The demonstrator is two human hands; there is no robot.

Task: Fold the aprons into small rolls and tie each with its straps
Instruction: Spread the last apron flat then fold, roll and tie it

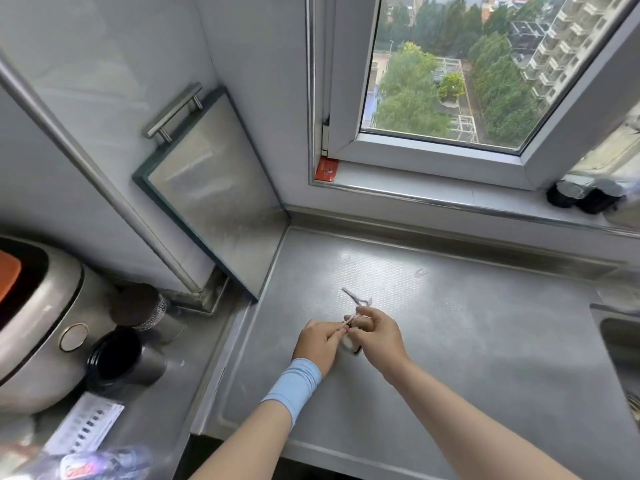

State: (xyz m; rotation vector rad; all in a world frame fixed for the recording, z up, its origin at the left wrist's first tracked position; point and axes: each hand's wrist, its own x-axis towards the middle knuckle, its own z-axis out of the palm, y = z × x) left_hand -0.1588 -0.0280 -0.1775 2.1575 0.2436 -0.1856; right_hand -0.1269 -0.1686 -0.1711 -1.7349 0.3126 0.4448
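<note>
A small pale apron roll [350,344] with a dark edge lies on the steel counter [450,341], mostly hidden between my hands. My left hand [320,341], with a light blue band at the wrist, pinches the strap at the top of the roll. Just right of it, my right hand [379,336] pinches the same white strap. The loose end of the strap [356,299] sticks out behind the hands toward the window.
A glass board with a metal handle [214,188] leans in the left corner. A rice cooker [38,317] and dark jars [117,358] stand at the left. A sink [620,344] opens at the right edge. Dark pots [585,195] sit on the window sill.
</note>
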